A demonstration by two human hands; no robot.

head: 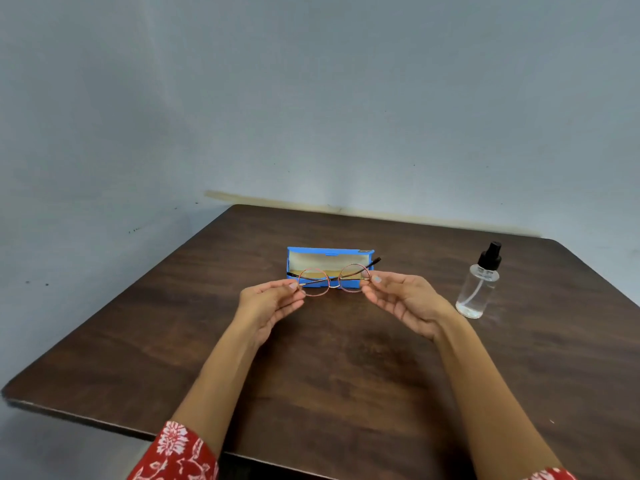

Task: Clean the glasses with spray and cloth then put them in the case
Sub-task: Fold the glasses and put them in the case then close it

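At the frame's centre, the left hand (273, 301) and right hand (403, 299) each pinched an outer rim of the folded glasses (333, 278), held just before the open blue case (329, 263). Light, thin-wired and probably fragile, they seemed best gripped at the rims, off the lenses.

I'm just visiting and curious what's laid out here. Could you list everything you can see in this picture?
Round-lensed glasses with a thin reddish metal frame: one, temples folded, held up in front of the case.
Blue rectangular plastic case with a cream lining: one, open, middle of the table toward the far edge.
Clear plastic spray bottle with a black pump top: one, upright, right side of the table.
Dark brown wooden table: one, against a grey wall.
Red sleeves with a white floral print: two, bottom edge.
Left hand: pinches the left end of the frame.
Right hand: pinches the right end.
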